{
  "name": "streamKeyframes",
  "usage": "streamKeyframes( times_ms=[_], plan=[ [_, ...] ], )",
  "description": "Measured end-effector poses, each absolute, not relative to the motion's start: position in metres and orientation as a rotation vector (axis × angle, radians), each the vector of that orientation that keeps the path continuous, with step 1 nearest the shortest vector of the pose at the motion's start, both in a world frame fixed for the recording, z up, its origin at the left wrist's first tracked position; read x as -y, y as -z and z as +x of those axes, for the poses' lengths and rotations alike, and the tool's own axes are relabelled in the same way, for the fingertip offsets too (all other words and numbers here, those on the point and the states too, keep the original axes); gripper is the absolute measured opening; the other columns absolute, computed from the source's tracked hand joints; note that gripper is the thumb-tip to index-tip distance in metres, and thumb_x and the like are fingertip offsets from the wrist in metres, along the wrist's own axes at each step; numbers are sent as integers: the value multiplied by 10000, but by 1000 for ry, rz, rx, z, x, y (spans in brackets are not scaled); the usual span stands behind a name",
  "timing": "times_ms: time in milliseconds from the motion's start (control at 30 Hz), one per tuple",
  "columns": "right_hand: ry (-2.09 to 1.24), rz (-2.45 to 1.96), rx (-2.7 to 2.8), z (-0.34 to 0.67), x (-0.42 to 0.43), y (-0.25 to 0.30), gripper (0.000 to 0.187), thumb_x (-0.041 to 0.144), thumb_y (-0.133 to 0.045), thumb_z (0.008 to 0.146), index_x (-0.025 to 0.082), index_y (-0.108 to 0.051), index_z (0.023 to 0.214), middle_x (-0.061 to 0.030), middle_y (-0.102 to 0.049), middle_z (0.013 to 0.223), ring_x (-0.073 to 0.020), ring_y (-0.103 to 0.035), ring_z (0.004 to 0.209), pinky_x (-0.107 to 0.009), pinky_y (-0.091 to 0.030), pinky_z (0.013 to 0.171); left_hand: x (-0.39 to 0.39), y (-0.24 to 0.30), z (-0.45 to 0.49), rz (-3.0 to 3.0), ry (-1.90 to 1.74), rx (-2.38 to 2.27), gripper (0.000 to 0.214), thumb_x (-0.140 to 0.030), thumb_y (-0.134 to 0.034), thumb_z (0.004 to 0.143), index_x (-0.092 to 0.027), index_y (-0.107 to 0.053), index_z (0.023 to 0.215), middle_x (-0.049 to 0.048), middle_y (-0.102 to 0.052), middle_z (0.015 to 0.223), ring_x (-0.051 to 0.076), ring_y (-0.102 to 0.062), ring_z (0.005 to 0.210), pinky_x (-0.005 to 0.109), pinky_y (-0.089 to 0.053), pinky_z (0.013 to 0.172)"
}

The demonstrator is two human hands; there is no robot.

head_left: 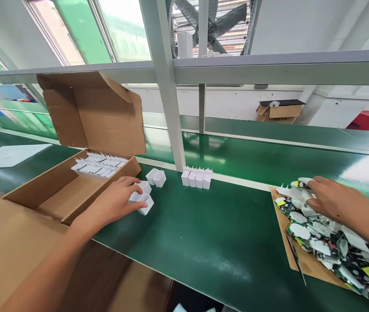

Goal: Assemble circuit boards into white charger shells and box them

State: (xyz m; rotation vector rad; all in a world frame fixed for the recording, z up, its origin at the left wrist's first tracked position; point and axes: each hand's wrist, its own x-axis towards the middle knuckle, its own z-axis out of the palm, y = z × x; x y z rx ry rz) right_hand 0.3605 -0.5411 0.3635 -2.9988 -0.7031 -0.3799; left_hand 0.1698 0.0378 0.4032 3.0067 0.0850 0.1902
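Observation:
My left hand (115,201) rests on the green bench beside an open cardboard box (57,190), its fingers curled over a small cluster of white plastic shells (142,200). Two more empty shells (156,177) lie just beyond. A row of several white plug housings (196,177) stands upright near the white post. My right hand (329,198) reaches into a pile of circuit boards and white parts (330,245) on a cardboard sheet at the right, fingers bent down among the pieces; what they grip is hidden.
The box holds rows of white housings (98,165) at its far end, flap raised. A white frame post (168,95) rises from the bench (210,234). Behind it runs a green conveyor (269,160). A white sheet (5,156) lies far left.

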Motion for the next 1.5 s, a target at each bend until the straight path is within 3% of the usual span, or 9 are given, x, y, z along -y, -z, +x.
streamKeyframes(
  times_ms=[100,267,433,700,867,1067,1167,1333,1500],
  plan=[
    [196,-3086,889,321,492,-371,43,201,-635,860,242,-648,855,-146,-681,1023,-263,-645,817,-366,-435,650,-42,-370,164,3073,-157,-114,338,-584,-691,723,-262,-691,619,135,-711,1227,455,-576,1255,601,-507,1013],
    [93,-2960,1108,270,403,-340,25,209,-681,894,186,-690,889,-157,-657,964,-321,-628,938,-410,-478,799,15,-356,179,2902,-96,151,350,-464,-556,842,-241,-590,574,83,-721,1247,328,-665,1143,462,-564,956],
    [40,-2739,1103,264,388,-316,456,519,-792,853,161,-685,1114,-185,-632,1095,-370,-604,991,-514,-522,864,85,-343,207,2644,-41,423,288,-428,-533,922,-224,-628,742,77,-682,1336,249,-683,1136,374,-544,1026],
    [-109,-2644,976,285,425,-293,732,158,-730,809,148,-455,1487,-226,-408,1580,-417,-362,1477,-603,-419,1136,147,-297,258,2364,-148,789,205,-329,-597,932,-217,-610,761,122,-653,1348,255,-650,1202,375,-550,1024],
    [-194,-2527,880,285,439,-292,709,171,-621,885,207,-384,1552,-161,-555,1401,-325,-555,1284,-553,-476,1085,153,-281,261,2242,-201,708,149,-358,-647,935,-214,-646,973,141,-619,1350,252,-662,1186,379,-553,1033],
    [-258,-2510,837,280,436,-287,651,206,-665,854,214,-474,1475,-141,-615,1319,-347,-558,1259,-554,-483,1067,141,-272,256,2198,-33,565,865,-485,-862,778,-255,-428,1490,154,-548,1448,320,-597,1307,461,-500,1138],
    [-147,-2456,792,277,428,-286,513,165,-593,860,205,-543,1369,-129,-653,1170,-327,-620,1113,-528,-542,974,139,-269,256,2177,13,509,916,-455,-848,800,-271,-351,1548,140,-562,1424,309,-609,1286,462,-512,1125],
    [54,-2102,772,267,416,-295,528,153,-529,922,280,-469,1430,-117,-583,1268,-225,-657,959,-375,-625,765,141,-263,255,2141,13,449,857,-376,-805,840,-295,-339,1555,97,-624,1377,282,-630,1270,457,-502,1144],
    [300,-2036,886,255,407,-299,702,127,-565,945,364,-343,1568,-123,-576,1376,-264,-664,1137,-358,-646,762,142,-265,253,2189,-74,442,872,-394,-769,881,-296,-280,1597,113,-580,1451,290,-606,1311,467,-491,1164]
  ],
)
